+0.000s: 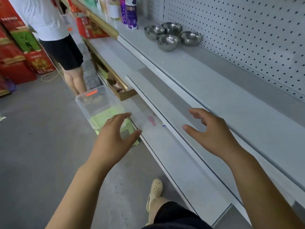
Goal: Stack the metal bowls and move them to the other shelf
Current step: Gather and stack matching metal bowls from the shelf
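Several shiny metal bowls (168,42) stand side by side, unstacked, on the white upper shelf (206,76) near the pegboard back wall. My left hand (113,138) hovers with fingers spread over the edge of the lower shelves, holding nothing. My right hand (212,131) floats above the middle shelf (166,100), fingers relaxed and spread, also holding nothing. Both hands are well short of the bowls, which sit far ahead.
Bottles (130,12) stand on the upper shelf left of the bowls. A clear plastic bin (97,104) sits on the floor by the shelves. Another person (57,38) stands in the aisle ahead. Red boxes (18,52) are stacked at left.
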Motion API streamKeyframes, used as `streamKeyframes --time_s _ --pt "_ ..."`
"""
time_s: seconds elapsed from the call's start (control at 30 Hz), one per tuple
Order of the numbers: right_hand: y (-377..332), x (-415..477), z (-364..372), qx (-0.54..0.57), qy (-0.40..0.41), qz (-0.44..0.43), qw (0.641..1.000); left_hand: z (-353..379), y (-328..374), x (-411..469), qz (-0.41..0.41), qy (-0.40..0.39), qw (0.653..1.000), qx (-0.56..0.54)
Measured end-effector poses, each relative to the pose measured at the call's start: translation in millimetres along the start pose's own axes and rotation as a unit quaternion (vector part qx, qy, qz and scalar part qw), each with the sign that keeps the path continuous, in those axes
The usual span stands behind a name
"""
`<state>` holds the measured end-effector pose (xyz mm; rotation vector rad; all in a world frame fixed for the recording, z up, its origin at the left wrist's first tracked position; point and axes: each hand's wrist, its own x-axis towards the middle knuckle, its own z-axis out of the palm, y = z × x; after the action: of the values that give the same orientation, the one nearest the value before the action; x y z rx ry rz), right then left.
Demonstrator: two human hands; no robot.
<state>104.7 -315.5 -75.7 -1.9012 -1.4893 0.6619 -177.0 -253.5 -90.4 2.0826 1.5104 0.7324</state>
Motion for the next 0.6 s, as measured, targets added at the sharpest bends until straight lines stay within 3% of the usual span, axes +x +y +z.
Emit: streamKeyframes --time_s 0.47,0.6 --pt "-41.0 215.9 39.0 0.035 0.044 -0.002 0.998 -10.5 -46.5 229.9 0.061 0.013 0.998 0.016" --pt "-42.8 258.3 34.3 0.036 0.069 0.016 0.997 1.9 -51.7 279.1 0.066 -0.015 0.998 -0.011"
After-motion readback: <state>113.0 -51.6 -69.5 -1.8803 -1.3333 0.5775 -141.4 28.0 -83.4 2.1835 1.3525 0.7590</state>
